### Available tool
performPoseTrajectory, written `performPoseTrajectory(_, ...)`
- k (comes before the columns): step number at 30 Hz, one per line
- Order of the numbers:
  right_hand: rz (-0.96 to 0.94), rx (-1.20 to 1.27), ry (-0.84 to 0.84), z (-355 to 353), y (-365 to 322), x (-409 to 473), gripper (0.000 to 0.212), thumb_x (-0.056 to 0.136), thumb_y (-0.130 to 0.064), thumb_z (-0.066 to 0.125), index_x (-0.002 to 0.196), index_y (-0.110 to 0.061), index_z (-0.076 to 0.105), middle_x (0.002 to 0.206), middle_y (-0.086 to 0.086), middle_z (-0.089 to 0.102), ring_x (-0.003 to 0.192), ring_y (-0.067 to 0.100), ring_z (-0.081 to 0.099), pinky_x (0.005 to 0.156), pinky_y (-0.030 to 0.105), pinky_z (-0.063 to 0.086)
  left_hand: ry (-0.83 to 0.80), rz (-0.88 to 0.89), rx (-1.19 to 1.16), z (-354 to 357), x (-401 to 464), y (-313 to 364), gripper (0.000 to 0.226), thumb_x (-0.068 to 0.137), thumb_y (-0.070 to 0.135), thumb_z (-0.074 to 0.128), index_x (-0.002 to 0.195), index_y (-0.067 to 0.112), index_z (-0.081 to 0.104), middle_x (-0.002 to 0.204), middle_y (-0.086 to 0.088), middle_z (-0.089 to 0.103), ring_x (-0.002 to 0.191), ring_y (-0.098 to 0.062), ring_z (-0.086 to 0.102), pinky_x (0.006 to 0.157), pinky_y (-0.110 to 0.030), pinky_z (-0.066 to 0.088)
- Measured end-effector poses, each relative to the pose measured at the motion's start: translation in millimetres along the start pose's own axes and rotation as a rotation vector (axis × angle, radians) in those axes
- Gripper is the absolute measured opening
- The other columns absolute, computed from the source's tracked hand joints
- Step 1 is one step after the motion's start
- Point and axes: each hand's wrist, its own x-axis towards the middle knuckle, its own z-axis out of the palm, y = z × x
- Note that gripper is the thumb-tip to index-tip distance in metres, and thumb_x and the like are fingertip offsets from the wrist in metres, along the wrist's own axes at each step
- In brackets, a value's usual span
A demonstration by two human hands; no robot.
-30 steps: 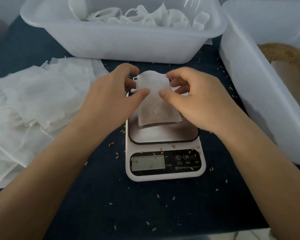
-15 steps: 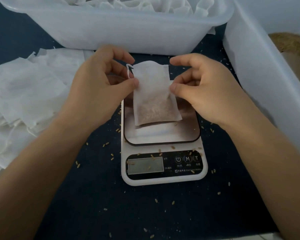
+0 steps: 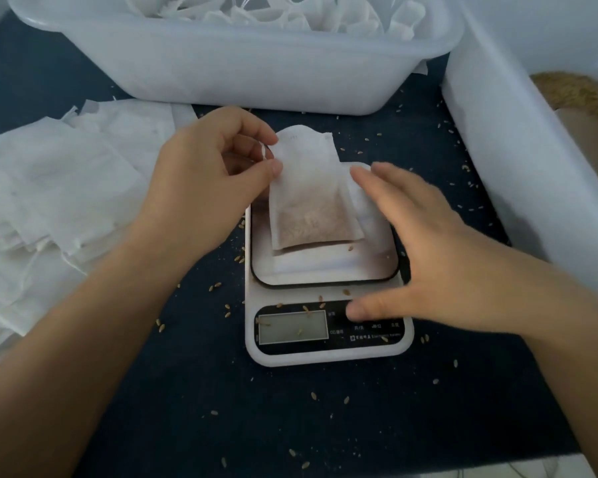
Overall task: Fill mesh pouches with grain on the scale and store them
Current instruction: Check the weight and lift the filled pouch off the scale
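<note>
A white mesh pouch point(image 3: 308, 198), its lower half filled with brown grain, stands on the plate of the white kitchen scale point(image 3: 325, 350). My left hand point(image 3: 201, 188) pinches the pouch's upper left edge between thumb and fingers, near its drawstring. My right hand point(image 3: 425, 243) hovers over the right side of the scale with its fingers straight and spread, holding nothing and blurred by motion. The scale's display is blank.
A white tub point(image 3: 221, 67) with filled pouches stands at the back. A second white tub point(image 3: 518, 160) holding grain point(image 3: 580, 94) is at the right. Empty pouches point(image 3: 59, 188) lie piled at the left. Loose grains dot the dark cloth point(image 3: 325, 426).
My right hand has let go of the pouch's right edge and opened, moving down and right over the scale. My left hand keeps its pinch on the pouch.
</note>
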Motion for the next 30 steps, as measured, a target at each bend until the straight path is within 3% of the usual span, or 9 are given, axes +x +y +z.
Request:
performPoseTrajectory(3, 0.004, -0.077, -0.098, 4.3, 3.8, -3.5, 0.127, 0.056, -0.067, 0.073, 0.118, -0.061, -0.037, 0.137, -0.04, -0.027, 0.123, -0.016, -0.023, 0.113, 0.031, -0.004, 0.006, 0.003, -0.003, 0.5, -0.6, 0.5, 0.024, 0.083, 0.011, 0.068, 0.083, 0.033, 0.06, 0.078, 0.008, 0.064, 0.065, -0.006, 0.063, 0.062, -0.01, 0.049)
performPoseTrajectory(8, 0.032, 0.021, -0.097, 1.2, 5.3, -3.9, 0.118, 0.061, -0.06, 0.074, 0.106, -0.073, -0.034, 0.135, -0.044, -0.023, 0.133, -0.01, -0.021, 0.118, 0.041, 0.0, -0.003, 0.005, -0.002, 1.7, -0.9, 2.3, 0.022, 0.083, 0.012, 0.068, 0.084, 0.033, 0.061, 0.077, 0.008, 0.063, 0.067, -0.01, 0.066, 0.067, -0.018, 0.054)
performPoseTrajectory(11, 0.052, 0.047, -0.09, 0.8, 4.8, -2.5, 0.118, 0.062, -0.058, 0.075, 0.111, -0.071, -0.032, 0.139, -0.04, -0.026, 0.136, -0.007, -0.022, 0.118, 0.041, -0.001, -0.001, -0.002, 0.001, 2.0, -0.6, 2.1, 0.022, 0.083, 0.012, 0.068, 0.084, 0.033, 0.061, 0.078, 0.007, 0.064, 0.069, -0.01, 0.066, 0.067, -0.018, 0.054)
performPoseTrajectory(16, 0.089, -0.011, -0.105, 2.1, -3.3, 0.7, 0.128, 0.065, -0.054, 0.075, 0.137, -0.049, -0.032, 0.141, -0.034, -0.032, 0.135, -0.004, -0.026, 0.115, 0.038, -0.005, -0.01, -0.01, 0.029, 1.5, 0.2, 2.4, 0.021, 0.083, 0.016, 0.069, 0.086, 0.034, 0.06, 0.077, 0.008, 0.062, 0.067, -0.004, 0.063, 0.063, -0.012, 0.05)
performPoseTrajectory(23, 0.052, -0.106, -0.125, 2.7, -8.9, 2.4, 0.123, 0.073, -0.052, 0.072, 0.137, -0.045, -0.034, 0.141, -0.025, -0.041, 0.134, 0.001, -0.034, 0.112, 0.037, -0.012, -0.052, -0.047, 0.046, 7.2, 0.2, 5.9, 0.021, 0.082, 0.02, 0.069, 0.089, 0.036, 0.059, 0.08, 0.007, 0.064, 0.073, -0.006, 0.063, 0.067, -0.015, 0.047)
performPoseTrajectory(27, 0.017, -0.069, -0.13, -2.2, -5.3, 1.5, 0.126, 0.069, -0.054, 0.073, 0.11, -0.055, -0.046, 0.14, -0.029, -0.039, 0.124, -0.01, -0.036, 0.109, 0.03, -0.013, -0.068, -0.056, 0.02, 8.3, 0.4, 4.9, 0.025, 0.082, 0.018, 0.069, 0.099, 0.033, 0.058, 0.083, 0.002, 0.066, 0.074, -0.01, 0.064, 0.069, -0.016, 0.049)
performPoseTrajectory(28, 0.003, -0.062, -0.127, -2.9, -5.0, 2.2, 0.127, 0.068, -0.054, 0.073, 0.11, -0.056, -0.046, 0.141, -0.031, -0.036, 0.125, -0.011, -0.035, 0.11, 0.03, -0.013, -0.072, -0.058, 0.019, 8.3, 0.4, 3.7, 0.026, 0.082, 0.019, 0.069, 0.1, 0.033, 0.058, 0.083, 0.002, 0.067, 0.075, -0.011, 0.064, 0.07, -0.017, 0.049)
performPoseTrajectory(30, -0.018, 0.003, -0.096, -5.0, -6.5, 5.3, 0.127, 0.064, -0.058, 0.071, 0.131, -0.051, -0.037, 0.148, -0.03, -0.023, 0.134, -0.01, -0.024, 0.114, 0.03, -0.006, -0.073, -0.053, 0.01, 7.6, 0.5, 2.6, 0.027, 0.082, 0.019, 0.07, 0.1, 0.034, 0.057, 0.082, 0.002, 0.067, 0.075, -0.011, 0.064, 0.069, -0.017, 0.049)
